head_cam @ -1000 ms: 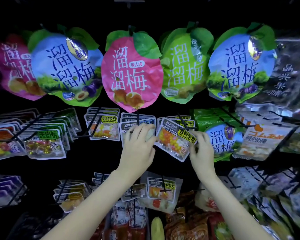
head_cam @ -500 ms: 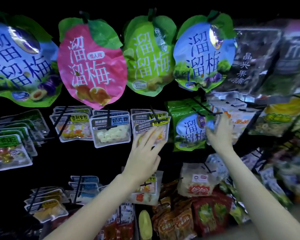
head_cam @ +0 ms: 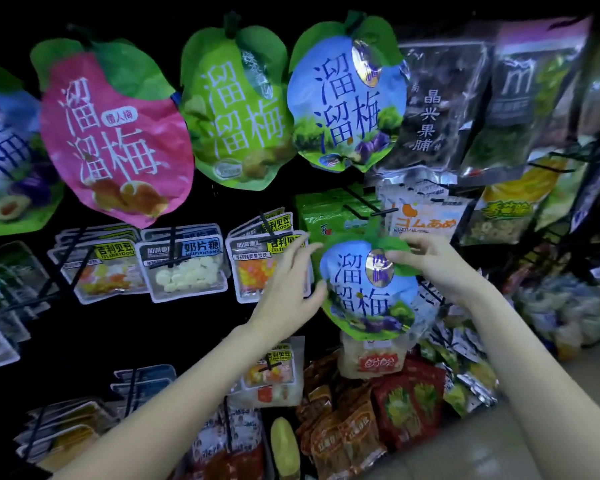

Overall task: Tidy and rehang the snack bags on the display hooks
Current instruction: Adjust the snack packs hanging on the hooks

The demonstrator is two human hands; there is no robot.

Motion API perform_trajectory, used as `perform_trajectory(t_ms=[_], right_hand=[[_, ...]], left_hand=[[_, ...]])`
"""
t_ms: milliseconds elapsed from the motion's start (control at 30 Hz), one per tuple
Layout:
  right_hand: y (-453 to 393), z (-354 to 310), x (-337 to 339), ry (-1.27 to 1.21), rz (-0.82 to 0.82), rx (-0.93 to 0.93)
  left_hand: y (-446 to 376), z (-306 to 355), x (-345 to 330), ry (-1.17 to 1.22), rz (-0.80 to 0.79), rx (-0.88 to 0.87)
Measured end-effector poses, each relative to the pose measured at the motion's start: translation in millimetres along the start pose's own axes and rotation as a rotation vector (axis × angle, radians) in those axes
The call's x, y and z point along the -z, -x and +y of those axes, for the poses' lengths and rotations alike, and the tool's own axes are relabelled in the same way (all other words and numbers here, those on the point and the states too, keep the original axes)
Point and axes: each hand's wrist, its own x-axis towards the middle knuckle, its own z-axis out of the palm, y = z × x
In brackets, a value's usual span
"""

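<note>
While right hand pinches blue bag top.

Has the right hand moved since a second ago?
Yes. The right hand went rightward from the yellow-labelled clear candy pouch to the small blue plum-shaped bag, now gripping its top.

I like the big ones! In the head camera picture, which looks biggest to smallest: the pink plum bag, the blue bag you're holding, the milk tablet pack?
1. Pink plum bag
2. Held blue bag, though it's nearer the camera
3. Milk tablet pack
</note>
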Motion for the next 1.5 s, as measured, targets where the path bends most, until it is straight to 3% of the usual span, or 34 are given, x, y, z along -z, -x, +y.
perform_trajectory(t_ms=[167, 300, 433, 667, 800, 933, 1167, 1333, 1500], right_hand=[[20.0, -45.6, -16.4, 0.053, -0.113, 0.156], [24.2, -103.0, -27.1, 0.050, -0.037, 0.331], [20.9, -147.1, -63.4, -0.117, 0.125, 0.464], [16.3, -191.9, -154.2, -0.203, 0.159, 0.542], [10.9, -215.4, -208.5, 0.132, 0.269, 0.821], [1.6, -241.2, -261.1, 0.361, 0.232, 1.029], [-30.4, -292.0, -316.0, 0.535, 0.213, 1.112], [-41.1, -293.5, -323.6, 0.616, 0.152, 1.099], [-42.6, -282.6, -328.9, 0.517, 0.129, 1.060]], left_hand=[[9.7, 36.3, 10.7, 0.167, 0.023, -0.023], [30.8, 42.3, 43.2, 0.374, 0.039, -0.022], [34.9, 36.8, 105.4, 0.610, 0.211, 0.030], [71.9, 2.9, 197.5, 0.522, 0.291, 0.094], [95.7, -13.7, 236.3, 0.534, 0.433, 0.119], [110.8, -32.3, 286.5, 0.429, 0.605, 0.121], [114.4, -58.1, 346.0, 0.285, 0.658, 0.041], [110.1, -82.4, 353.5, 0.300, 0.571, 0.043], [114.6, -87.6, 349.8, 0.288, 0.550, 0.046]])
